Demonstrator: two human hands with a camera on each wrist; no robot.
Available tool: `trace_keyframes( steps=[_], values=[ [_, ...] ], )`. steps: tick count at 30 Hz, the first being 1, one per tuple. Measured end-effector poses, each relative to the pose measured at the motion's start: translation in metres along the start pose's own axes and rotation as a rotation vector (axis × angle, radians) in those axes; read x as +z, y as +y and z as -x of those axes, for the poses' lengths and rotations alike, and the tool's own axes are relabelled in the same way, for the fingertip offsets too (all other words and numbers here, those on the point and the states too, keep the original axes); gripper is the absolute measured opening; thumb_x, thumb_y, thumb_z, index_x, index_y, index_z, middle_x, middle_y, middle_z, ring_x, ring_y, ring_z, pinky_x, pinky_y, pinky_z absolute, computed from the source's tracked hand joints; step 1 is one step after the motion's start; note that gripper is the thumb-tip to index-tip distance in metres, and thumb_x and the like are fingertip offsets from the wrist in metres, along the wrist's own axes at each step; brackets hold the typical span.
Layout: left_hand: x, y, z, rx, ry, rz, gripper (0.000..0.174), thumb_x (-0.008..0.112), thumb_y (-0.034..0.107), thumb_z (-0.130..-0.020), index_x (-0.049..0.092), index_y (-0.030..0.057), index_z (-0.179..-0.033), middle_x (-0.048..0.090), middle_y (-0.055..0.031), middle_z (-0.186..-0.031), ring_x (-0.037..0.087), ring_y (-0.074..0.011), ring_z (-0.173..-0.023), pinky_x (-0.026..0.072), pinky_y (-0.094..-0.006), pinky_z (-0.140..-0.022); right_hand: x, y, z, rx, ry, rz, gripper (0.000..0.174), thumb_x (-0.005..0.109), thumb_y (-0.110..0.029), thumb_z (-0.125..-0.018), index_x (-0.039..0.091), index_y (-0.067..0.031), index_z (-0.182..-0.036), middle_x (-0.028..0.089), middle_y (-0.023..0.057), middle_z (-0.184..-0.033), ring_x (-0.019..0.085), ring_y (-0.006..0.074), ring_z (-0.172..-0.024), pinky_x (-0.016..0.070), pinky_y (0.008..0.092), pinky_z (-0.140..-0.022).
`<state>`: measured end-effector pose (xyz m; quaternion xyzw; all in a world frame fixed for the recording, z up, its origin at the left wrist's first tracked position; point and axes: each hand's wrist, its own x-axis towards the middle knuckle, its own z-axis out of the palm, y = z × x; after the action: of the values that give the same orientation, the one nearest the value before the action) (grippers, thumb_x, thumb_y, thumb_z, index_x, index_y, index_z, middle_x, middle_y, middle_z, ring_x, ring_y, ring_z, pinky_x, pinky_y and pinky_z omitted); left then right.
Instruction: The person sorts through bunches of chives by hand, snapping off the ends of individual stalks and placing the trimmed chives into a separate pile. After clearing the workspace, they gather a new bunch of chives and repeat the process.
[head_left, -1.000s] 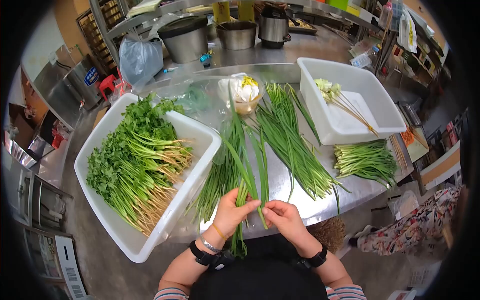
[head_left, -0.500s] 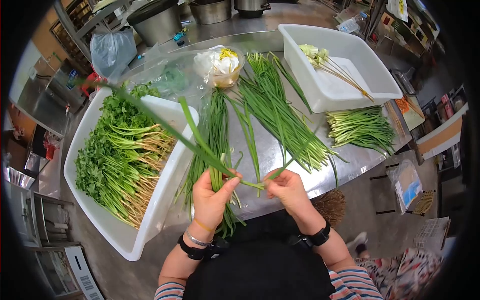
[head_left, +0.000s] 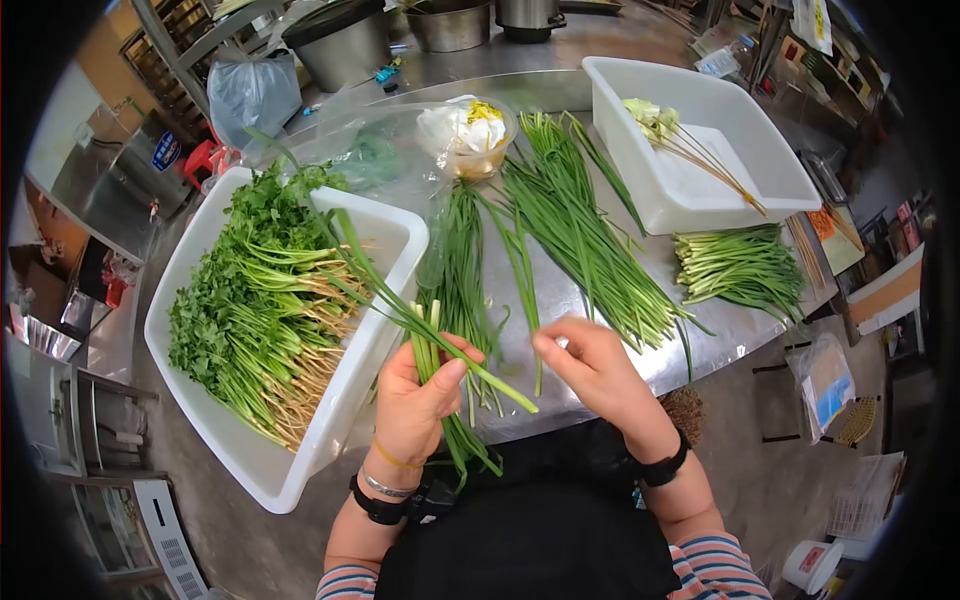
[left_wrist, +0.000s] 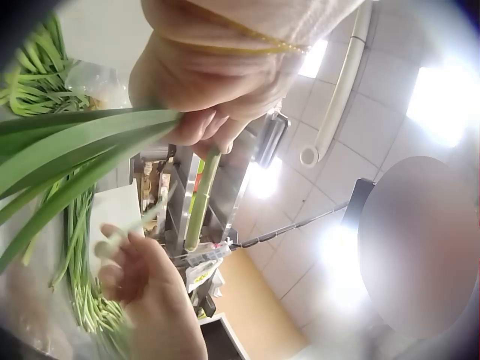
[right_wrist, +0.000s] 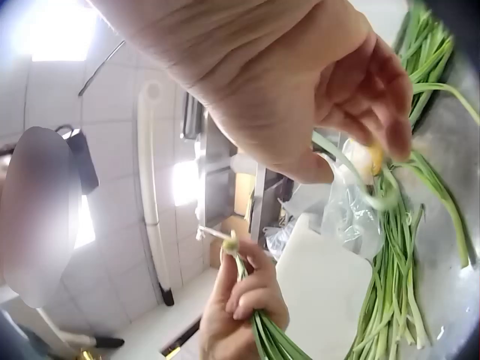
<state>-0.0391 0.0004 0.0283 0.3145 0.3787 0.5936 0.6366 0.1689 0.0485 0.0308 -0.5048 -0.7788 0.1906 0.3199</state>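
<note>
In the head view my left hand [head_left: 412, 398] grips a small bunch of garlic chives [head_left: 428, 345], leaves dangling below the fist. Its thumb pinches one more chive stalk [head_left: 495, 378] that lies across the bunch, pale end toward the right. My right hand [head_left: 595, 365], motion-blurred, is apart from the bunch, thumb and fingers loosely bent. A thin pale green strip [right_wrist: 347, 161] curls below its fingers in the right wrist view, with a gap between thumb and fingertips. Loose chives [head_left: 462, 245] lie beyond the left hand, a larger pile [head_left: 575, 245] right of them.
A white tub [head_left: 413, 240] of rooted leafy greens [head_left: 250, 310] stands at left. Another white tub [head_left: 645, 170] at back right holds skewered vegetables [head_left: 705, 165], a chive bundle [head_left: 740, 265] before it. Behind are a bowl [head_left: 475, 165] and clear plastic bag [head_left: 370, 150].
The right hand has let go of the stalk end and moved away to the right. The left hand keeps its bunch, and the crossing stalk now slants down to the right.
</note>
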Motion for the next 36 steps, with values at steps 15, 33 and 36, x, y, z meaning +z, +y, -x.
trace_keyframes(
  steps=[15,33,36],
  values=[
    [0.010,-0.020,-0.005,-0.012,0.114,-0.295,0.015,0.073,0.004,-0.078,0.061,0.0025,-0.088,0.057,0.0025,-0.075,0.050,-0.0045,-0.064,0.0396,-0.0187,-0.056,0.019,-0.012,0.029,0.259,-0.294,-0.763,0.013,0.064,-0.014,-0.085,0.062,-0.0007,-0.083,0.058,0.0034,-0.069,0.050,0.0087,-0.053,0.0404,0.0246,-0.049],
    [0.006,-0.021,0.004,0.085,0.071,-0.159,0.022,0.065,-0.004,-0.080,0.058,-0.0006,-0.100,0.067,-0.0110,-0.085,0.054,-0.0069,-0.061,0.0396,-0.0180,-0.052,0.031,0.009,0.035,0.471,-0.352,-0.861,0.019,0.048,-0.021,-0.096,0.053,-0.0041,-0.089,0.054,0.0003,-0.069,0.050,0.0060,-0.056,0.0394,0.0195,-0.052],
    [0.002,-0.015,0.005,0.171,0.106,-0.096,0.022,0.065,-0.004,-0.080,0.057,0.0005,-0.100,0.067,-0.0122,-0.085,0.052,-0.0064,-0.059,0.0371,-0.0177,-0.049,0.033,0.020,0.034,0.491,-0.221,-0.871,0.019,0.047,-0.021,-0.097,0.052,-0.0043,-0.088,0.052,-0.0006,-0.068,0.051,0.0059,-0.058,0.0397,0.0196,-0.053]
  ],
)
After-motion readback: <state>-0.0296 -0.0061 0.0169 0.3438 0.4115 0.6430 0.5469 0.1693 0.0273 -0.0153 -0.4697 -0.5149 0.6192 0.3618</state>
